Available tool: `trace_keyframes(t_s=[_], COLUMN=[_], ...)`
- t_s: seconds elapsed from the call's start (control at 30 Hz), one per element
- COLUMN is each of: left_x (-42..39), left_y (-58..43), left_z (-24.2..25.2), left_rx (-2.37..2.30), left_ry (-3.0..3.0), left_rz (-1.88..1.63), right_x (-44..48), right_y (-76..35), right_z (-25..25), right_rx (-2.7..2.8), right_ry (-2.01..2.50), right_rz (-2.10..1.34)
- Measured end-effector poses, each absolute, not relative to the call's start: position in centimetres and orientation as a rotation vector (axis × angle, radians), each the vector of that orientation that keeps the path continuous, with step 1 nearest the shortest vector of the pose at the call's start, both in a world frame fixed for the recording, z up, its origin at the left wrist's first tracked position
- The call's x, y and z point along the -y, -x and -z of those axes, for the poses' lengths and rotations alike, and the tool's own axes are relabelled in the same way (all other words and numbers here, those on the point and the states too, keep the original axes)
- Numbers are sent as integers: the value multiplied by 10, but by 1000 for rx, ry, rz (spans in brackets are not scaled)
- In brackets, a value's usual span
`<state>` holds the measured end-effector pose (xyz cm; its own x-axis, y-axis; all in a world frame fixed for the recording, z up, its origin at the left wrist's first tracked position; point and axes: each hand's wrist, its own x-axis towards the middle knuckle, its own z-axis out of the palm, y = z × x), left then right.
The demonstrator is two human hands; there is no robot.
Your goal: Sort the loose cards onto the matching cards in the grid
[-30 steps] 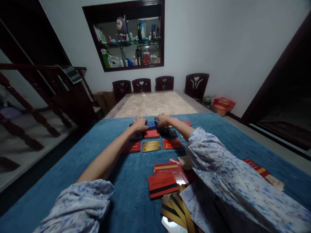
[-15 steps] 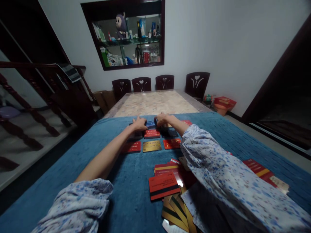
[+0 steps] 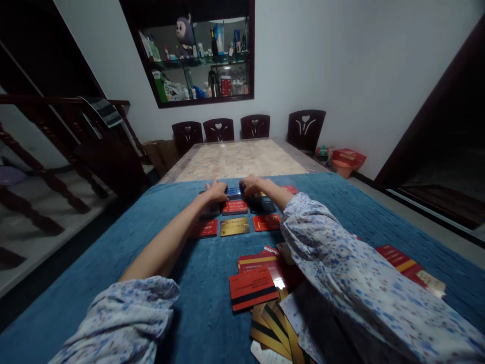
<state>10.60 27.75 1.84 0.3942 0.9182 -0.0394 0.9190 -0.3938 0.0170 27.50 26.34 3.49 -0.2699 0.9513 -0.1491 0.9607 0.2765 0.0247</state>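
At the far row of cards, my left hand [image 3: 217,191] and my right hand [image 3: 250,186] touch the two sides of a blue card stack [image 3: 233,192]. The left thumb and fingers are apart. The right fingers curl down at the stack's right edge, their tips hidden. Just nearer lie a red card stack [image 3: 235,207] and a dark one [image 3: 262,206]. The closest row has a red card [image 3: 206,228], a gold card [image 3: 235,226] and a red and gold card [image 3: 267,222].
Loose red cards [image 3: 253,288] and fanned gold cards [image 3: 271,328] lie on the blue cloth [image 3: 204,288] near my right sleeve. More red cards [image 3: 401,260] are at the right. Chairs [image 3: 255,126] stand beyond the table [image 3: 242,159].
The camera view has shifted slightly. Both hands stay at the blue stack, with hardly any movement.
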Motion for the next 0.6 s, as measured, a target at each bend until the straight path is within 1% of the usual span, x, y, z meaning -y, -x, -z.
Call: trace_keyframes(t_s=[0.27, 0.43, 0.6], left_x=[-278, -274, -266], left_y=[-105, -102, -102], left_z=[-18, -21, -28], left_rx=[-1732, -1714, -1711], left_ry=[-2565, -2589, -2616], left_rz=[36, -77, -165], right_x=[-263, -263, -260], right_y=[-276, -277, -287], right_z=[-33, -33, -37], right_rx=[-2405, -2411, -2429], right_ry=[-1804, -1804, -1786], right_rz=[95, 0, -22])
